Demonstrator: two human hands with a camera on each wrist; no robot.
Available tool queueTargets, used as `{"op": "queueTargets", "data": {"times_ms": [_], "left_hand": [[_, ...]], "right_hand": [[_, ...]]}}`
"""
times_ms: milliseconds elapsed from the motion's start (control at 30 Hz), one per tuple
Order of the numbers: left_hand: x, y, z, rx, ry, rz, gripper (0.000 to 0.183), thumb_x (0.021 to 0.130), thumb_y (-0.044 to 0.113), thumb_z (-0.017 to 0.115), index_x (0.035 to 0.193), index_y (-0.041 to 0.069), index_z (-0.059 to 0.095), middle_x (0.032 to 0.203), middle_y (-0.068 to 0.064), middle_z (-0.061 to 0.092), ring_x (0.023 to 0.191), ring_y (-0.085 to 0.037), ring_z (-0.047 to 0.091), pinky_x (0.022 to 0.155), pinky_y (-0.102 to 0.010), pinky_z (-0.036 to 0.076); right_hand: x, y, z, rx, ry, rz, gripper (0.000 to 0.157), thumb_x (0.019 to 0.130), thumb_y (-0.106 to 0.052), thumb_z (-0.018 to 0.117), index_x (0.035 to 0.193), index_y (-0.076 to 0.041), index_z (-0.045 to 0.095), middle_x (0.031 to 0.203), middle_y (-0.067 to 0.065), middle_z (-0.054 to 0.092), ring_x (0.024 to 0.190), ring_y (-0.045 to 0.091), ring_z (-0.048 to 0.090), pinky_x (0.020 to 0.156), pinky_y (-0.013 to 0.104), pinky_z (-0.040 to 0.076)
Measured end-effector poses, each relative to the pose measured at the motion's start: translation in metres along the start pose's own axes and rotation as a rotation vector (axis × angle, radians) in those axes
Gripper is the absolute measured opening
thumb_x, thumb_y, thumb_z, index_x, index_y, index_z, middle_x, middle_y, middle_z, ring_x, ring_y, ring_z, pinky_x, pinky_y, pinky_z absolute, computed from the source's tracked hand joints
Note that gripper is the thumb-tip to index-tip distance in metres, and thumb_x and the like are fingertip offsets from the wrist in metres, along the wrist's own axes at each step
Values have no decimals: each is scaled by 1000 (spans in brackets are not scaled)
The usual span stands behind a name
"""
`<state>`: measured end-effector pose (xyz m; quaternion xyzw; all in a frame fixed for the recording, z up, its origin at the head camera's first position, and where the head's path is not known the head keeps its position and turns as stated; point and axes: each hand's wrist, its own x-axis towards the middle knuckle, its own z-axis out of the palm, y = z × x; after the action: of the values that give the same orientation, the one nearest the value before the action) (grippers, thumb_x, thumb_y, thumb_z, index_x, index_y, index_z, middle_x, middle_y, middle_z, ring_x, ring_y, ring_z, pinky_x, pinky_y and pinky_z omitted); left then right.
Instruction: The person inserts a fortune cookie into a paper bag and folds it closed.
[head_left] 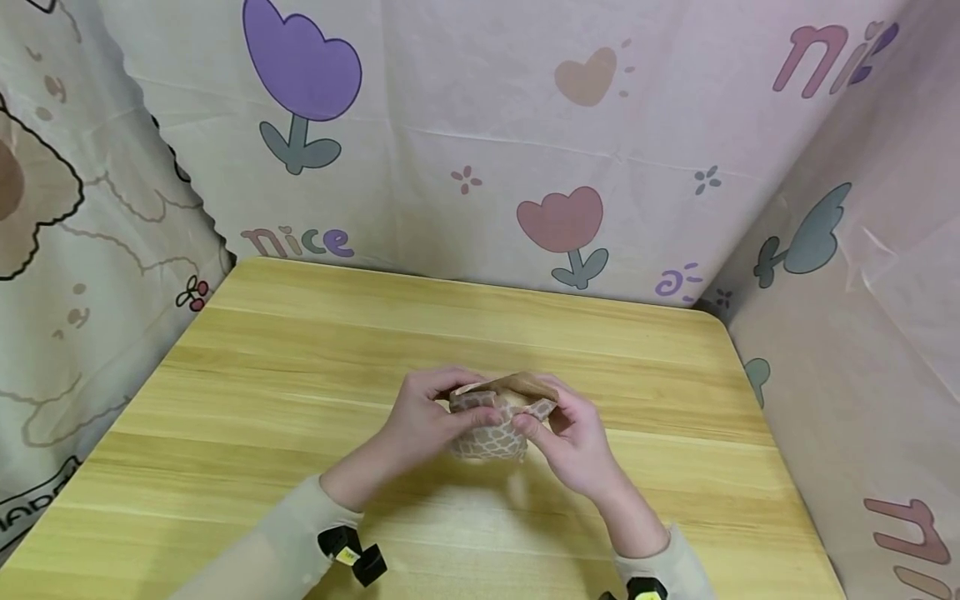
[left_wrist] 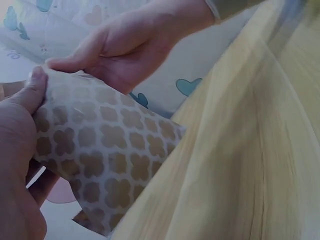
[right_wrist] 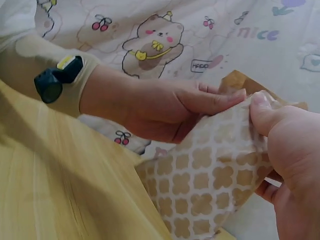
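A small brown paper bag (head_left: 487, 442) with a white lattice pattern is held between both hands over the middle of the table. My left hand (head_left: 420, 417) pinches its upper edge on the left, thumb on the near face. On the other side, my right hand (head_left: 581, 446) grips the edge, its thumb also in front. Between the hands the plain brown inner side of the paper shows at the top. The patterned face of the bag (left_wrist: 110, 145) fills much of the left wrist view, its lower end by the tabletop. What the bag contains, if anything, is hidden.
A light wood-grain table (head_left: 300, 333) with rounded far corners lies under the hands. Printed cloth (head_left: 450, 100) with flowers and lettering hangs behind the table and along both sides. Small black devices (head_left: 352, 554) are strapped at the wrists.
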<state>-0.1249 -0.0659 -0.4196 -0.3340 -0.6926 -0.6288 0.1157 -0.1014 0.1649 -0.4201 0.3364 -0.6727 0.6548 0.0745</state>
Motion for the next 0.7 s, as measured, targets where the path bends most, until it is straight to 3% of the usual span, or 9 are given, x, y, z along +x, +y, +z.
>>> {"op": "queueTargets", "data": {"times_ms": [167,333,533,700], "left_hand": [[0,1,1,-69,2,-62,27,77,-4,92,100,6,81,95,-3,79,81,-20,74,68,-32,63],[0,-2,2,-114,3,-98,17,81,-5,89,95,3,82,90,-5,77,77,-19,72,66,-31,62],[0,-4,2,-139,-6,-261,15,85,1,88,97,7,81,90,-3,77,73,-18,69,60,-26,58],[1,-4,3,-129,-36,-309,18,88,6,87,105,10,82,99,0,79,85,-21,73,72,-32,63]], "right_hand": [[0,0,3,70,48,56,36,93,11,72,129,8,67,125,20,72,113,28,70,96,39,60],[0,-1,6,42,111,118,23,94,13,71,117,12,72,113,15,77,105,22,73,89,35,62],[1,3,6,62,132,196,12,94,12,71,105,15,74,99,11,79,87,17,74,75,32,64],[2,7,5,75,118,193,11,93,14,71,103,17,73,97,12,79,85,17,75,73,31,64]]}}
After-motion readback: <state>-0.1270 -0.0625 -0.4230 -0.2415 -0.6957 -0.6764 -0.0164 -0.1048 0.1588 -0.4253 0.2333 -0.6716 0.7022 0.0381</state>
